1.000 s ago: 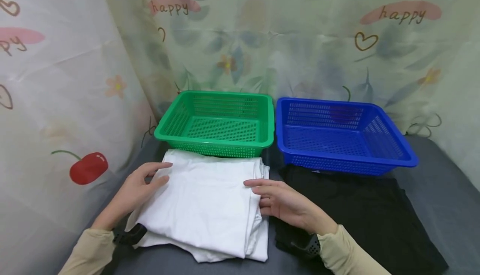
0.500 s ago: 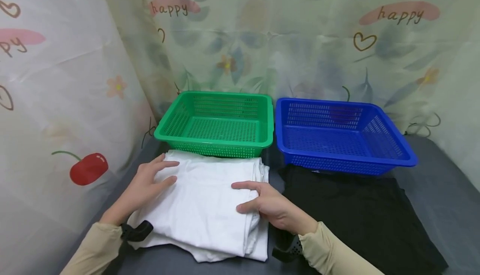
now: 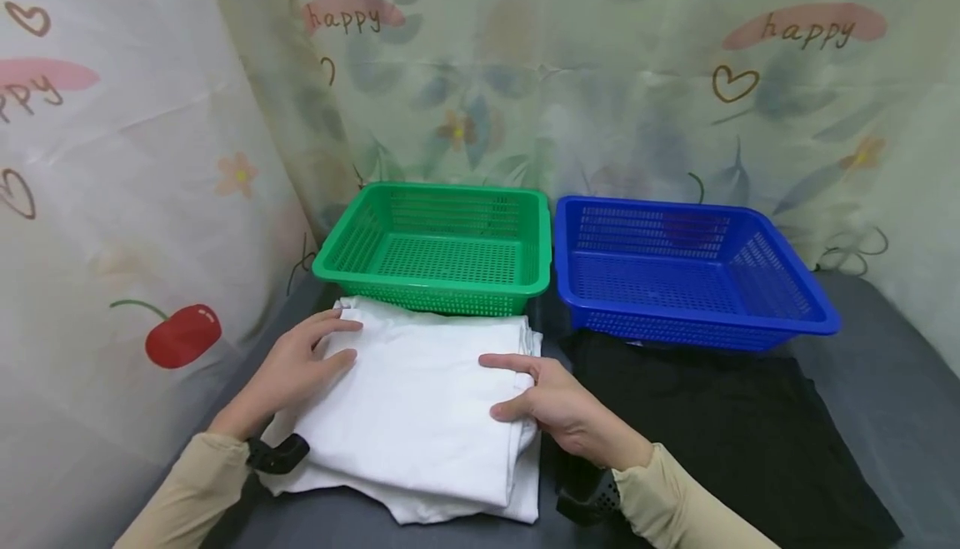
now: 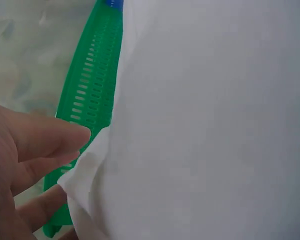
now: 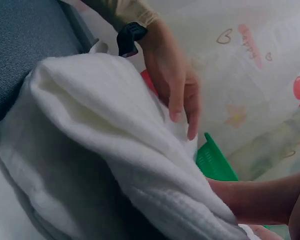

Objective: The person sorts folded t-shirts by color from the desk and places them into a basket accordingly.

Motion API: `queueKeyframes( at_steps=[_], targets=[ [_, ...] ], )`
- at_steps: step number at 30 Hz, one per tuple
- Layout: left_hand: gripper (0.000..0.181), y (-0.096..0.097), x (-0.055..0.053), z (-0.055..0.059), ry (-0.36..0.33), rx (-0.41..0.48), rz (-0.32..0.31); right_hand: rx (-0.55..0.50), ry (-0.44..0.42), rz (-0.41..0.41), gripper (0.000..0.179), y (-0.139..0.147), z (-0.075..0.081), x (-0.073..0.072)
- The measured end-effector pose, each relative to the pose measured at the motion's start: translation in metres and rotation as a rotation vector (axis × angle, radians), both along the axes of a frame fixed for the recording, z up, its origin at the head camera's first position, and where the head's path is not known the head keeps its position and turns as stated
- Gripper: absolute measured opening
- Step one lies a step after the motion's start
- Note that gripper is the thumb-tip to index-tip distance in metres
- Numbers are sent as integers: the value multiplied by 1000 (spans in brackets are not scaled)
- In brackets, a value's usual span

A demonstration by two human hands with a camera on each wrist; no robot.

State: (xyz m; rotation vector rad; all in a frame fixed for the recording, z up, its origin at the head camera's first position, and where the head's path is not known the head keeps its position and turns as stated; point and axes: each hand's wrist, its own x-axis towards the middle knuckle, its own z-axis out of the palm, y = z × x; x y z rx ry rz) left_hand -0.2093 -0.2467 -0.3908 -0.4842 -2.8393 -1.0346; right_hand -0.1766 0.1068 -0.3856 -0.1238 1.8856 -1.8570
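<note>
A folded white cloth [image 3: 420, 399] lies in several layers in front of the green basket [image 3: 431, 295]. My left hand [image 3: 300, 366] holds its left edge, with index finger and thumb over the top layer. In the left wrist view, lower fingers of the left hand [image 4: 35, 165] pass behind the cloth's raised corner [image 4: 85, 180]. My right hand [image 3: 566, 407] grips the right edge, its thumb and index finger on top and the other fingers hidden beneath. The right wrist view shows the folded layers of the white cloth [image 5: 125, 130] bulging close to the camera.
A blue basket [image 3: 697, 324] stands right of the green one, both with nothing inside. Black folded fabric [image 3: 720, 432] lies on the grey surface [image 3: 892, 366] at the right. Printed curtains [image 3: 622, 99] hang behind and on the left.
Both hands have come further in over the cloth's edges, and the right thumb now lies on top. The cloth's top layer has shifted slightly right and looks smoother.
</note>
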Motion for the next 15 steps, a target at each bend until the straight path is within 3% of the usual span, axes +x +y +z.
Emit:
queueKeyframes(
  at_steps=[5,10,15],
  targets=[
    [38,3,0,0,31,-11,-38,-28,-22,-4,65,11,5,0],
    [38,12,5,3,37,-91,9,-24,-40,-9,66,19,4,0],
    [37,20,7,1,90,-176,48,-42,-61,-4,69,26,3,1]
  ],
)
